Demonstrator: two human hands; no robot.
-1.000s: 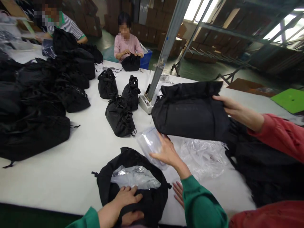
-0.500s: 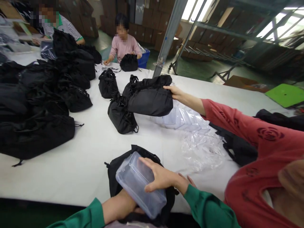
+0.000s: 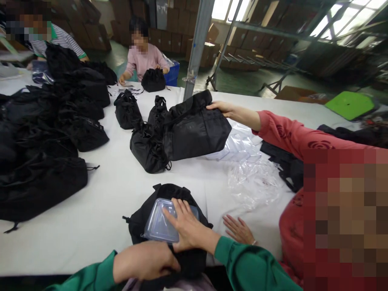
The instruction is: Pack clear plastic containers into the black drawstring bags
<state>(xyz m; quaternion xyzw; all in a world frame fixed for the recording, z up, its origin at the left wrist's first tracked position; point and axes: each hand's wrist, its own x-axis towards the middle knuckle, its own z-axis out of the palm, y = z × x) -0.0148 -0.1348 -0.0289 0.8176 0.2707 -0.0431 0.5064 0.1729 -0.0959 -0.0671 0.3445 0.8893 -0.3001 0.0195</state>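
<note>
Your right hand (image 3: 185,226) lies palm down, wrist bent in from the right. Its fingers (image 3: 169,212) are spread flat across the lid of the clear plastic container (image 3: 156,226). The container sits tilted in the open mouth of the black bag (image 3: 169,192), directly beneath your fingertips.

Your left hand (image 3: 145,260) comes in low from the left. Its fingers are curled shut on the near edge of that bag, just behind the container.

Just right of your right wrist, a co-worker's hand (image 3: 239,229) rests flat on the white bench (image 3: 100,202). Well beyond your fingertips, the same person's other hand (image 3: 222,107), in a red sleeve, holds up a larger black pouch (image 3: 197,129). The pouch touches a cluster of drawstring bags (image 3: 147,147).

Crumpled clear wrap (image 3: 254,178) lies on the bench to the right of your fingers. A heap of dark bags (image 3: 45,121) fills the bench's left side.

A metal post (image 3: 195,44) rises at the far edge. Two more people work at that end, in front of stacked cardboard boxes (image 3: 178,20).
</note>
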